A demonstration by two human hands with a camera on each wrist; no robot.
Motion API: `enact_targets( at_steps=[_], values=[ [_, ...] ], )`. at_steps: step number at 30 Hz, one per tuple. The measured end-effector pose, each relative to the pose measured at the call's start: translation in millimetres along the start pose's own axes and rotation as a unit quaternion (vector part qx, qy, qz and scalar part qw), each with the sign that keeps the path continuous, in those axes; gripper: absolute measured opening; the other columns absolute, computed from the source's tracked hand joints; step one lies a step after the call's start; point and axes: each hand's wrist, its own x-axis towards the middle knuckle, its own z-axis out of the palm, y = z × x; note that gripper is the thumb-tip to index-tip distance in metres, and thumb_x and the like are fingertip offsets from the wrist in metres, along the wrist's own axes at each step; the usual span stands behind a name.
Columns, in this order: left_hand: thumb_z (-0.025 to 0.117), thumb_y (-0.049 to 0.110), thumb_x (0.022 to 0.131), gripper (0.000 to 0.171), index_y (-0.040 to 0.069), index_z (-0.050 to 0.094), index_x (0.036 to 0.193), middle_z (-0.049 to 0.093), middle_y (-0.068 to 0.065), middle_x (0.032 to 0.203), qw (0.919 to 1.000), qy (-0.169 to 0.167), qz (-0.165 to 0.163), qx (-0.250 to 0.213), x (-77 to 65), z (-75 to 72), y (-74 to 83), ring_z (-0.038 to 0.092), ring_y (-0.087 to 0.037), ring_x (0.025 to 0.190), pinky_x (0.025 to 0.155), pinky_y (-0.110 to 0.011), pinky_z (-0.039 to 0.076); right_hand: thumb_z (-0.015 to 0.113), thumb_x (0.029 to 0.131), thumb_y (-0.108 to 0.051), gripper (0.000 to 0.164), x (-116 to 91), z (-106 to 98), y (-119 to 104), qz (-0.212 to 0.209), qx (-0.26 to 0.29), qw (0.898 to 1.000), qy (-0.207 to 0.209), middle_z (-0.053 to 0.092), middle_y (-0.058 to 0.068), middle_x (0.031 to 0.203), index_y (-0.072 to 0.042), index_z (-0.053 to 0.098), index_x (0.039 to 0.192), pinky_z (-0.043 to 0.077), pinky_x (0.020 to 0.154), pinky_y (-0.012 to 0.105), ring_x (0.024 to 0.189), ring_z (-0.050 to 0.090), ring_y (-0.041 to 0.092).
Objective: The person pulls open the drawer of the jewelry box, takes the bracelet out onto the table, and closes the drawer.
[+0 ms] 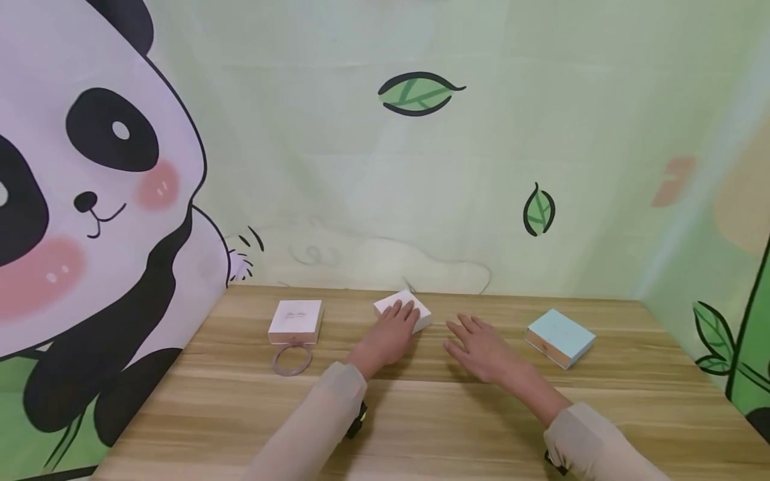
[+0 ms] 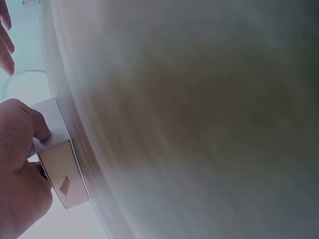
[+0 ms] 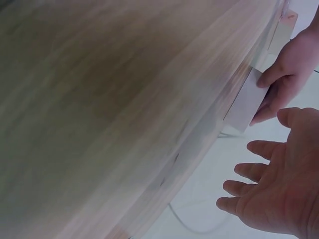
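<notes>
White gift box (image 1: 424, 316) sits under the left hand (image 1: 388, 337), which grips it, seemingly for steadiness, while just right of that grip the right hand (image 1: 482, 350) spreads loosely, holding nothing.

Left hand (image 1: 385, 339) over middle box (image 1: 424, 314), forearm blocks near approach. Slim gap between that box and right hand (image 1: 484, 354) fingertips. Room for a hand between left box (image 1: 296, 319) and middle box. Left box's near side: ring (image 1: 293, 373) flat in the way, contact unclear; left side open. Between right hand and blue box (image 1: 559, 336), narrow passage; blue box's right side and front unobstructed. Backdrop (image 1: 337, 167) stops passage at the back, tightest behind middle box. Near table (image 1: 457, 434) passable between forearms.
</notes>
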Motion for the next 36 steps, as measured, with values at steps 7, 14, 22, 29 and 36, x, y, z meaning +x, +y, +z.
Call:
enact_targets(
  at_steps=[7, 14, 22, 29, 36],
  values=[
    [0.052, 0.008, 0.105, 0.043, 0.007, 0.045, 0.148, 0.038, -0.015, 0.16, 0.9994, 0.018, 0.028, -0.003, -5.0, -4.8, -9.5, 0.033, -0.036, 0.149, 0.121, -0.049, 0.029, 0.044, 0.109, -0.033, 0.054, 3.9, 0.3, -3.6, -0.003, -0.007, 1.0, -0.02, 0.037, 0.033, 0.155, 0.005, 0.047, 0.148, 0.027, 0.117, 0.063, 0.142, 0.034, 0.054],
    [0.059, -0.009, 0.096, 0.044, 0.009, 0.051, 0.134, 0.046, -0.018, 0.15, 0.9972, 0.047, 0.058, -0.001, -9.7, -9.3, -15.7, 0.043, -0.033, 0.141, 0.116, -0.047, 0.039, 0.046, 0.109, -0.033, 0.054, 4.6, 1.9, -3.6, 0.0, -0.006, 1.0, -0.012, 0.036, 0.031, 0.156, 0.003, 0.047, 0.149, 0.027, 0.118, 0.063, 0.143, 0.033, 0.053],
    [0.065, 0.006, 0.096, 0.045, 0.011, 0.048, 0.137, 0.046, -0.014, 0.15, 0.9988, 0.041, 0.027, -0.004, -5.6, -2.4, -14.2, 0.042, -0.031, 0.142, 0.117, -0.049, 0.036, 0.046, 0.108, -0.032, 0.054, 4.9, 2.4, -4.4, -0.003, -0.003, 1.0, -0.015, 0.036, 0.032, 0.156, 0.004, 0.047, 0.148, 0.027, 0.117, 0.063, 0.142, 0.033, 0.054],
    [0.06, 0.045, 0.098, 0.069, 0.007, 0.037, 0.151, 0.039, -0.017, 0.155, 0.9961, 0.028, -0.08, -0.026, 0.4, -2.7, 4.2, 0.033, -0.037, 0.147, 0.121, -0.053, 0.027, 0.047, 0.107, -0.032, 0.054, 5.5, 3.6, -7.2, -0.011, 0.007, 1.0, -0.011, 0.037, 0.033, 0.155, 0.003, 0.049, 0.147, 0.028, 0.116, 0.063, 0.141, 0.034, 0.055],
    [0.042, 0.053, 0.104, 0.077, -0.001, 0.03, 0.158, 0.029, -0.022, 0.163, 0.9875, 0.021, -0.151, -0.04, 11.8, -3.6, 18.5, 0.025, -0.037, 0.152, 0.124, -0.049, 0.021, 0.049, 0.107, -0.029, 0.051, 0.2, 5.2, -5.2, -0.013, 0.005, 1.0, -0.003, 0.04, 0.036, 0.151, 0.007, 0.051, 0.144, 0.031, 0.114, 0.065, 0.138, 0.037, 0.057]
  ],
)
